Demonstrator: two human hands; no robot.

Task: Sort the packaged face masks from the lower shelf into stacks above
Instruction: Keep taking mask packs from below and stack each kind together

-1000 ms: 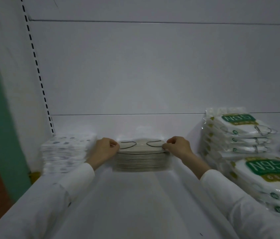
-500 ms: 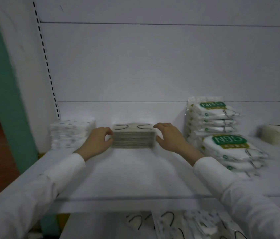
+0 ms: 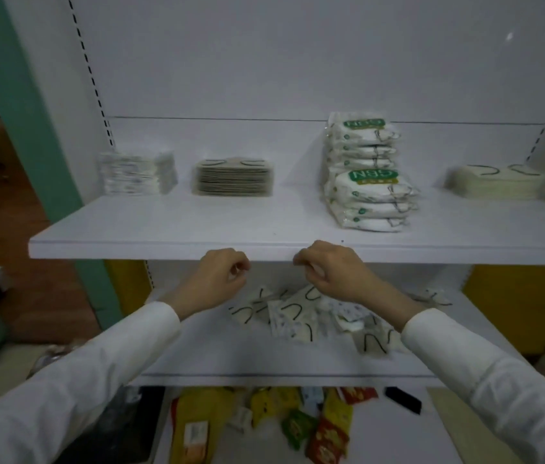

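Observation:
On the upper shelf [image 3: 164,242] stand several stacks: white patterned mask packs [image 3: 135,174] at left, a beige stack with black ear loops [image 3: 233,177], two piles of green-labelled N95 packs [image 3: 370,182], and a pale stack [image 3: 495,180] at right. Loose packaged masks [image 3: 298,313] lie scattered on the lower shelf [image 3: 264,360]. My left hand [image 3: 219,277] and my right hand [image 3: 334,272] hover just below the upper shelf's front edge, above the loose masks, fingers loosely curled and holding nothing.
A green post [image 3: 30,112] rises at the left of the shelf unit. Colourful snack packets [image 3: 298,423] and a dark object [image 3: 403,400] lie on the bottom level. Yellow panels [image 3: 515,303] flank the lower shelf. Brown floor shows at far left.
Both hands let go of the beige stack on the upper shelf and drew back and down below its front edge. The view tilted down, showing the lower shelves.

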